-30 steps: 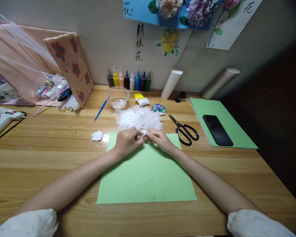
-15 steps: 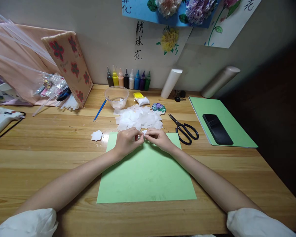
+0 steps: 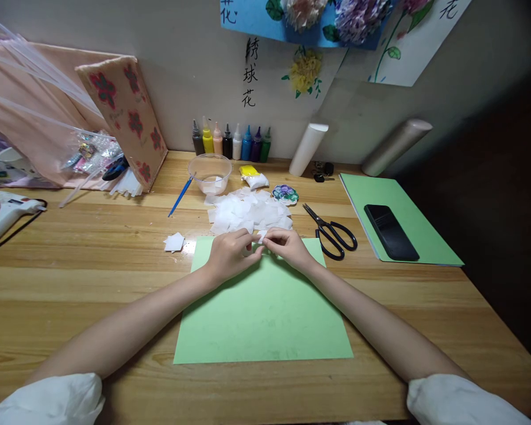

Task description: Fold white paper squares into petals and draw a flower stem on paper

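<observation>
Two hands working: left hand [image 3: 230, 252] and right hand [image 3: 287, 247] both pinch one white paper piece [image 3: 261, 236] over the far edge of the green sheet [image 3: 265, 313], just near the white pile [image 3: 248, 212]. Looks like the folding step; next move needs a clean, aligned crease.

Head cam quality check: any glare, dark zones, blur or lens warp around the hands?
Head view: no motion blur at the left hand and right hand, which pinch a small white paper piece; one glare spot on the table off the green sheet's far corner nearest the left hand; right edge sinks into deep shadow past the phone; wide-angle warp bows the table's planks.
</observation>
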Tool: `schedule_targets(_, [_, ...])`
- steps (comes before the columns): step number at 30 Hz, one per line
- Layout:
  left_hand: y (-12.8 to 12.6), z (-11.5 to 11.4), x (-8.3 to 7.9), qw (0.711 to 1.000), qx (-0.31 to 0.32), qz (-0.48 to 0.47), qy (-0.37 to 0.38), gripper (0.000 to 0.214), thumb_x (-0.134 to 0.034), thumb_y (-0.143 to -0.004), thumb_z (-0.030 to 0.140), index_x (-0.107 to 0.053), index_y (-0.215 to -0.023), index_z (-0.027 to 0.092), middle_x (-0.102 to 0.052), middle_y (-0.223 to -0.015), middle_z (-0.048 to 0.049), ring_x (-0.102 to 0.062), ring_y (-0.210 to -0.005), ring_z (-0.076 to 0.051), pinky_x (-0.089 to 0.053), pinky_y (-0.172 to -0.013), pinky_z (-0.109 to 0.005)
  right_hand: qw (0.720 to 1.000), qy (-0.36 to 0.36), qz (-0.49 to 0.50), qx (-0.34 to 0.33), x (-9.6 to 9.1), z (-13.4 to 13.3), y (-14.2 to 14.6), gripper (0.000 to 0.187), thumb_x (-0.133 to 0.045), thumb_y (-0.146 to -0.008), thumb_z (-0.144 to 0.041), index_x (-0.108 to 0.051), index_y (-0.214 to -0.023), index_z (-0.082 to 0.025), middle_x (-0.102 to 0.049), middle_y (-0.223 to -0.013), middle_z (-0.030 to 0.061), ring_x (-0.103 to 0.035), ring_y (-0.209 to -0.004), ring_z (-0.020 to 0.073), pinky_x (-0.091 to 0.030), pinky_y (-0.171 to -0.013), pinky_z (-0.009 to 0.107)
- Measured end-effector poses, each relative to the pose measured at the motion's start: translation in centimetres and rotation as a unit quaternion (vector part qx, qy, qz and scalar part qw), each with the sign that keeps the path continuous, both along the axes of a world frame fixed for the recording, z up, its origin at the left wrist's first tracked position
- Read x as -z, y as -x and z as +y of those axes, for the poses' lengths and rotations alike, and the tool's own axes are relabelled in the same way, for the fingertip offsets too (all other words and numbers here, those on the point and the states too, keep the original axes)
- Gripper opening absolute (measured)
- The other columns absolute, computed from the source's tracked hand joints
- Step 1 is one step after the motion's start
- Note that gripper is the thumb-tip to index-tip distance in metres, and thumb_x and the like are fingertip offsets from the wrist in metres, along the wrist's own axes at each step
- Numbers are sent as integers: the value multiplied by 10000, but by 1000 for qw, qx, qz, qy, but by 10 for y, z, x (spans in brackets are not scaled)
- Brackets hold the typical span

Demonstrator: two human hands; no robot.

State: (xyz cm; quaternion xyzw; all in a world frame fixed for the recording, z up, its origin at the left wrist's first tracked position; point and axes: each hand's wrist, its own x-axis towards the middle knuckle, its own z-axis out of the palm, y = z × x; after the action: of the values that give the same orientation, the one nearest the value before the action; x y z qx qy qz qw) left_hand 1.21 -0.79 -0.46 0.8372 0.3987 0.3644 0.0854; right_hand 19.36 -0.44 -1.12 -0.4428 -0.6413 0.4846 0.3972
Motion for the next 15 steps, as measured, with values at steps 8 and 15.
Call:
schedule_targets(8, [2,5,-1,994,-48,-58,80,144,-536,-833,239,-644,-765,172,-610,-646,12,-490,-534,-80,-339,-533,-202,1000,18,15,10,-1,-1,1,190,-628,-777,-333,-675,-753,-151,-559,-691,13,-465,-580,102,-346,-514,234])
schedule_targets(15, [14,31,4,944,-226,-153,188,169,-515,-845,287,-622,-812,160,-595,-668,4,-496,-568,-105,-350,-545,-219,999,34,13,26,0,0,1,226,-638,-768,-366,-667,-739,-144,-543,-684,7,-443,-547,89,-337,-497,232])
